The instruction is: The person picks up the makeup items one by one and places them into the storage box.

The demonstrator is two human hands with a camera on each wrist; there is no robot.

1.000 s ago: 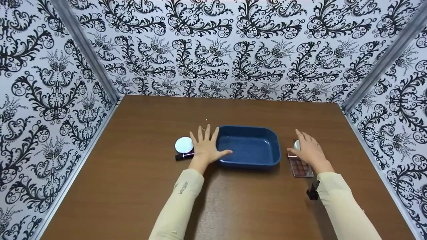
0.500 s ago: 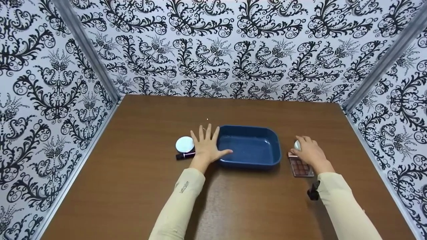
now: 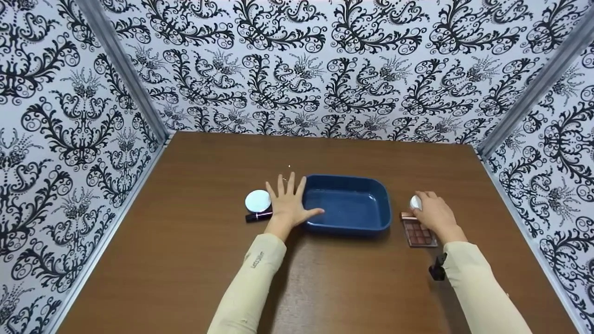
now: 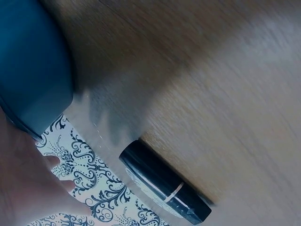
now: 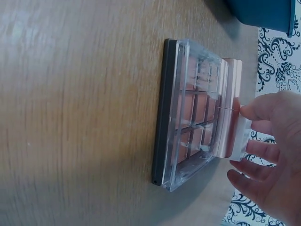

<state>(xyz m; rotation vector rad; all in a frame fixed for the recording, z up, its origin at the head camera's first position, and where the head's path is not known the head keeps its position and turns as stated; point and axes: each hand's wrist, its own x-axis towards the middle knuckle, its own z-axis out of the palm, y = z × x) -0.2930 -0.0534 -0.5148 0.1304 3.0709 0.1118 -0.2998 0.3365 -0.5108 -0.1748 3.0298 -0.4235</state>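
Note:
My left hand (image 3: 288, 208), fingers spread wide, lies across the left rim of the blue rectangular tray (image 3: 345, 208), thumb over its inside. Just left of that hand are a round white disc (image 3: 258, 201) and a dark lipstick-like tube (image 4: 164, 181) with a pale band. My right hand (image 3: 435, 213) curls its thumb and fingers round a small white round-topped item (image 3: 416, 202), whose exact kind I cannot tell. Between that hand and the camera lie a rose-gold tube (image 5: 230, 108) and a clear-lidded makeup palette (image 5: 195, 113) with brownish pans.
A brown wooden table (image 3: 185, 260) carries everything. Black-and-white patterned walls (image 3: 301, 69) enclose it at the back and sides. A small black device (image 3: 437, 269) sits at the right wrist, beside the sleeve (image 3: 482, 287).
My right hand's fingers have drawn in from stretched out to curled round the white item, which has shifted slightly right. The left hand stays spread at the tray.

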